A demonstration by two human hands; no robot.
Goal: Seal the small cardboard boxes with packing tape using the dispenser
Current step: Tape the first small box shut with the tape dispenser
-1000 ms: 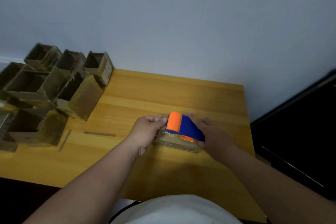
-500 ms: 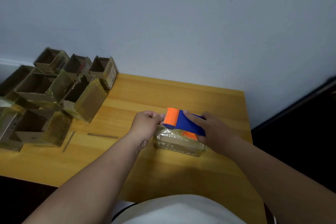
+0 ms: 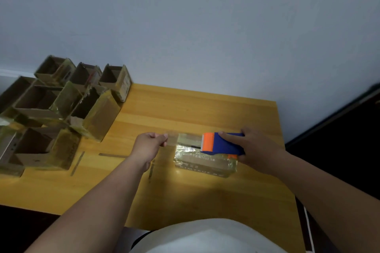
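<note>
Hands work either side of a small cardboard box (image 3: 205, 161) lying on the wooden worktop (image 3: 185, 195), its sides glossy with clear tape and printed lettering showing on the near face. The right hand (image 3: 254, 151) curls its fingers and thumb around a blue and orange tape dispenser (image 3: 221, 143), whose orange front end sits over the box's top near its right part. The left hand (image 3: 149, 145) is off the box's left end, thumb and fingers pinching the free end of a strip of clear packing tape (image 3: 182, 139) that runs from those fingertips across to the dispenser's mouth, stretched just above the box top. At the worktop's far left corner stands a cluster of open cardboard boxes (image 3: 61, 113), packed side by side, several with taped, shiny sides. A few thin strips (image 3: 77, 163) lie flat on the wood between that cluster and the left forearm. Behind it all rises a pale wall (image 3: 205, 37).
</note>
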